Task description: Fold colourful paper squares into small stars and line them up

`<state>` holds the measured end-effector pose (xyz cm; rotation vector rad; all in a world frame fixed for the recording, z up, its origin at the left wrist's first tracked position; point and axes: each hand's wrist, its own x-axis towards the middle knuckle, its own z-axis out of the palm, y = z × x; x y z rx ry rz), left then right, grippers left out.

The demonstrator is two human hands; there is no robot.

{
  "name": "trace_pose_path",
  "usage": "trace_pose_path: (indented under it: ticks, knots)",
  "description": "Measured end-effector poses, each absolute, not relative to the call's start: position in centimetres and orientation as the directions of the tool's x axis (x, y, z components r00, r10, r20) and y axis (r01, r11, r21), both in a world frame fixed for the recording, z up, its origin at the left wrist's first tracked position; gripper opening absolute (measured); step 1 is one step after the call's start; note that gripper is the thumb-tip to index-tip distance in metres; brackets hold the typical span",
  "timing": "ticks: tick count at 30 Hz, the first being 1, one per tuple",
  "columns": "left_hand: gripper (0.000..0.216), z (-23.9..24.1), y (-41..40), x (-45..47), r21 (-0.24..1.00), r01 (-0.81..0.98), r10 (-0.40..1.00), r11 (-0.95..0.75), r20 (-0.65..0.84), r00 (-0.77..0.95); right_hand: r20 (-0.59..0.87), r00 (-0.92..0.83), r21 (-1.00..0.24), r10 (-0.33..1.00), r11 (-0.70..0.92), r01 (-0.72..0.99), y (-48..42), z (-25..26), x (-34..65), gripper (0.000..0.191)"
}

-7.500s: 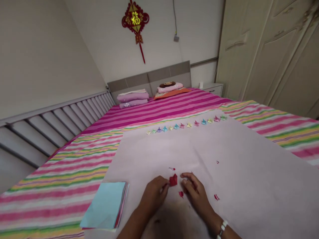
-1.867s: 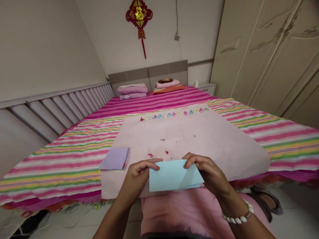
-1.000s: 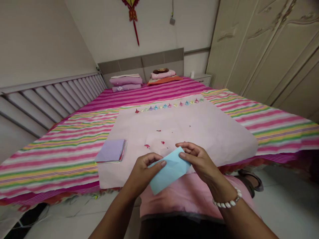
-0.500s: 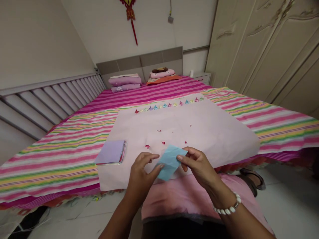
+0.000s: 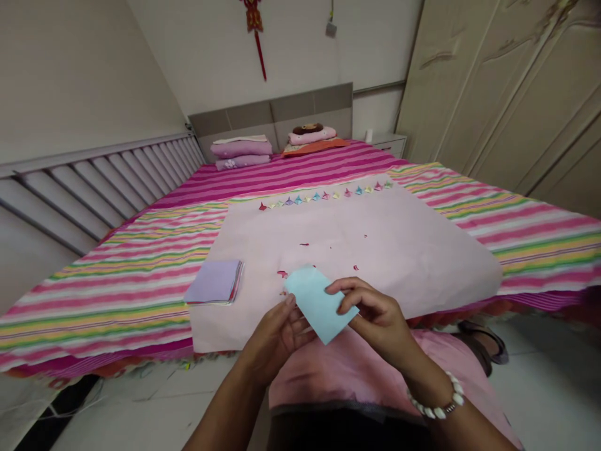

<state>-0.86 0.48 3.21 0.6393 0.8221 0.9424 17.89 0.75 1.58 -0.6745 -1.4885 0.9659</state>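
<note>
A light blue sheet of paper (image 5: 319, 307) is held tilted over the near edge of the white sheet (image 5: 399, 238). My right hand (image 5: 375, 319) pinches it by its right side, fingers on the facing surface and thumb mostly hidden beneath. At the paper's left edge, my left hand (image 5: 275, 341) has its thumb against the rim, with the other fingers curled partly behind it. Small red paper scraps (image 5: 282, 274) lie just beyond the paper. To the left rests a stack of coloured paper (image 5: 213, 280) with a lavender sheet on top.
Small folded paper pieces (image 5: 317, 196) in several colours line the white sheet's far edge. Striped bedding (image 5: 131, 269) surrounds the sheet. Folded purple bedding (image 5: 241, 150) sits near the headboard (image 5: 253, 124). A bed rail (image 5: 94, 169) runs along the left; a wardrobe (image 5: 498, 94) stands right.
The blue paper has been turned and now shows a paler face. My left hand has shifted lower along its edge; my right fingers have moved onto its facing surface. The view has shifted slightly.
</note>
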Motion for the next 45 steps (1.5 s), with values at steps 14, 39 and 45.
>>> trace_pose_path:
  ticks: [14, 39, 45]
  knots:
    - [0.03, 3.5, 0.0, 0.3, 0.811, -0.504, 0.951, 0.298, -0.208, 0.227, 0.664, -0.178, -0.735, 0.726, 0.678, 0.025, 0.7, 0.8, 17.1, 0.029]
    - [0.016, 2.7, 0.0, 0.5, 0.997, -0.078, 0.999, -0.019, 0.016, -0.046, 0.108, -0.044, -0.902, 0.993, 0.08, -0.424, 0.4, 0.0, 15.0, 0.037]
    - [0.022, 2.6, 0.2, 0.2, 0.994, -0.114, 0.999, -0.004, 0.01, 0.051, 0.053, -0.156, -0.891, 0.986, -0.024, -0.453, 0.9, 0.6, 15.6, 0.034]
